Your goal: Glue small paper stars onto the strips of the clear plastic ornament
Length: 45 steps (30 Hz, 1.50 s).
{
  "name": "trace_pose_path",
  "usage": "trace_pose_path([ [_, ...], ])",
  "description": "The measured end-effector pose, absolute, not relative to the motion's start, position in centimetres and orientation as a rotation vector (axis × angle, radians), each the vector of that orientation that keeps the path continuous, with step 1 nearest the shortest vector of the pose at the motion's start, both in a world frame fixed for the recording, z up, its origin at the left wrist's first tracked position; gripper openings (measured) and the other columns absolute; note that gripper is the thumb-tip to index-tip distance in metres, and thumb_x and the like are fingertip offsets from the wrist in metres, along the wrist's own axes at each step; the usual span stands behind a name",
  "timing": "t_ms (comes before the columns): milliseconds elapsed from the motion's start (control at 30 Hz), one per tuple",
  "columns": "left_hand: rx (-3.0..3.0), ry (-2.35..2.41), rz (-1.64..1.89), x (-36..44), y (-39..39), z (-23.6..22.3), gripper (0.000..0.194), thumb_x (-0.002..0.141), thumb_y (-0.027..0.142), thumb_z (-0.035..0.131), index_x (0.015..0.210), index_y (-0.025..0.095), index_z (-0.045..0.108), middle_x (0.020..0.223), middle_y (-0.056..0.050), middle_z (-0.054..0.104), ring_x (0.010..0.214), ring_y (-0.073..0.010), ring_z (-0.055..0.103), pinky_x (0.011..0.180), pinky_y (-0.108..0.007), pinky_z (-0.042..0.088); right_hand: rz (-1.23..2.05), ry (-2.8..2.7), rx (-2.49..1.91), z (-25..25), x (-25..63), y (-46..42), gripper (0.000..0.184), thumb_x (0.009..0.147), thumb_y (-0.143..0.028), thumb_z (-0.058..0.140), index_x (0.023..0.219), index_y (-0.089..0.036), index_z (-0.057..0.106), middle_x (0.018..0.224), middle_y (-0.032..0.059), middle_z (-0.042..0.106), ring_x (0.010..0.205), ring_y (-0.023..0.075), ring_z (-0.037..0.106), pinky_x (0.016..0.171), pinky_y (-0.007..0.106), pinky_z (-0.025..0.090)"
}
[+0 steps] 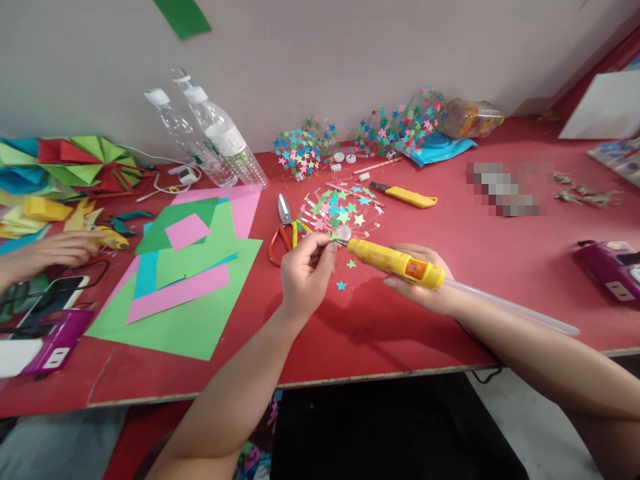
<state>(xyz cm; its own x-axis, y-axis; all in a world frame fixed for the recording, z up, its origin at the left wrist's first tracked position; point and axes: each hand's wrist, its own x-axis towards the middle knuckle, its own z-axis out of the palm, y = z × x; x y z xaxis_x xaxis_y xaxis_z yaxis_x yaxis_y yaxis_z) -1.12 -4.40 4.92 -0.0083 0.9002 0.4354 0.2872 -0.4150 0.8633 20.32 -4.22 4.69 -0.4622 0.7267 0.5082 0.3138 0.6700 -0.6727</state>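
Note:
My right hand point(425, 280) is wrapped round a yellow hot glue gun point(385, 259), its clear glue stick point(515, 308) trailing out of the back. The dark nozzle points left and meets the fingertips of my left hand point(307, 270). Those fingers pinch a small green paper star point(334, 237), mostly covered by the fingertips. Just beyond lies a clear plastic piece cut into strips point(345, 210), dotted with colored stars. A loose blue star point(341, 286) and a green star point(352, 264) rest on the red table. Orange-and-yellow-handled scissors point(284, 230) lie by my left hand.
Behind are a yellow box cutter point(407, 195), star-covered clear ornaments point(400, 127) and two plastic bottles point(220, 133). Colored paper sheets point(200, 293) spread to the left. Another person's hand point(55, 252) is at far left, near a purple power strip point(60, 340); another purple strip point(610, 270) sits right.

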Motion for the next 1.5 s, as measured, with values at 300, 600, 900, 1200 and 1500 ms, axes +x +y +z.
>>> trace_pose_path([
  [300, 1.724, 1.217, 1.457, -1.08, -4.41, 4.9, 0.014, 0.092, 0.025, 0.056, 0.079, 0.019, 0.059, 0.052, 0.006, 0.049, 0.042, -0.0054, 0.043, 0.044, -0.016, 0.037, 0.644, -2.061, -0.803, 4.82, 20.29, -4.2, 0.031, 0.089, -0.044, 0.057, 0.07, -0.02, 0.053, 0.064, -0.0013, 0.052, 0.054, 0.0115, 0.05, 0.051, 0.026, 0.04],
  [600, 1.734, 1.215, 1.483, -1.05, -4.38, 4.85, 0.013, 0.09, 0.024, 0.057, 0.079, 0.018, 0.059, 0.051, 0.006, 0.049, 0.041, -0.0053, 0.044, 0.043, -0.016, 0.037, 0.622, -2.065, -0.794, 4.9, 20.33, -4.13, 0.028, 0.088, -0.042, 0.059, 0.07, -0.02, 0.054, 0.064, -0.0008, 0.054, 0.054, 0.0115, 0.051, 0.05, 0.025, 0.04],
  [900, 1.736, 1.229, 1.478, -1.07, -4.39, 4.83, 0.013, 0.09, 0.025, 0.057, 0.08, 0.018, 0.059, 0.051, 0.006, 0.049, 0.041, -0.0054, 0.043, 0.042, -0.016, 0.036, 0.595, -2.086, -0.806, 4.77, 20.42, -4.08, 0.028, 0.088, -0.042, 0.058, 0.072, -0.019, 0.057, 0.064, 0.0003, 0.057, 0.055, 0.012, 0.053, 0.051, 0.026, 0.042],
  [1200, 1.735, 1.227, 1.48, -1.1, -4.34, 4.74, 0.012, 0.09, 0.024, 0.057, 0.08, 0.018, 0.058, 0.052, 0.006, 0.049, 0.043, -0.0057, 0.044, 0.044, -0.016, 0.037, 0.549, -2.093, -0.808, 4.84, 20.37, -4.15, 0.029, 0.089, -0.042, 0.057, 0.071, -0.019, 0.056, 0.063, -0.0003, 0.057, 0.053, 0.0115, 0.053, 0.05, 0.025, 0.043],
  [1500, 1.825, 1.281, 1.492, -1.19, -4.31, 4.66, 0.013, 0.091, 0.026, 0.056, 0.081, 0.019, 0.058, 0.052, 0.006, 0.049, 0.042, -0.0063, 0.044, 0.044, -0.017, 0.036, 0.581, -2.1, -0.841, 4.89, 20.45, -4.19, 0.031, 0.089, -0.044, 0.055, 0.07, -0.02, 0.053, 0.065, 0.0002, 0.057, 0.055, 0.0116, 0.052, 0.051, 0.025, 0.041],
])
